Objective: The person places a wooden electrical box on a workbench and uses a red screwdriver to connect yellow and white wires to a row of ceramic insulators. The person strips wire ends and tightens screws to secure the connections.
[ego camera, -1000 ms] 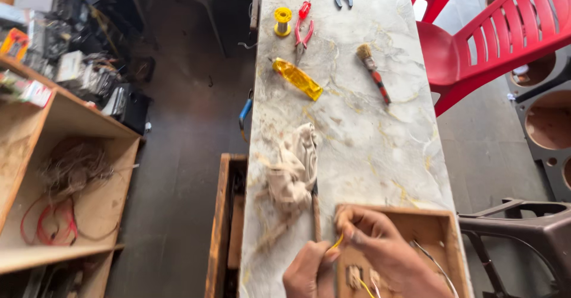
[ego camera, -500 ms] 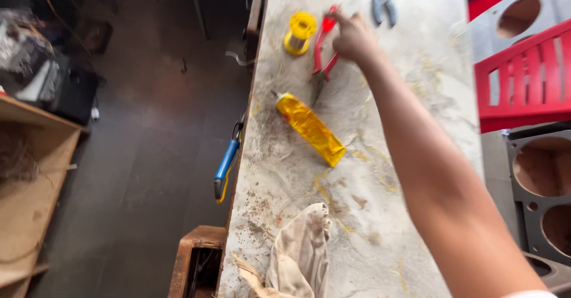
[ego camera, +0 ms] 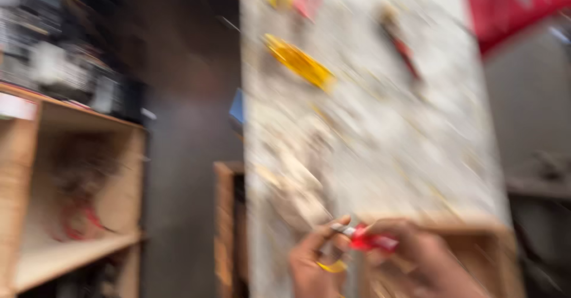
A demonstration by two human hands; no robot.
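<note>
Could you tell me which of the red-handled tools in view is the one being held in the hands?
The red-handled tool at the bottom edge, gripped between the left hand and right hand. The other red-handled tool lies untouched, far up the marble bench.

The right hand [ego camera: 416, 256] has brought the red-handled tool [ego camera: 369, 241] back to the left hand [ego camera: 312, 265].

Both hands meet low in the blurred view, left hand [ego camera: 313, 261] and right hand [ego camera: 428, 262] with fingers curled
</note>
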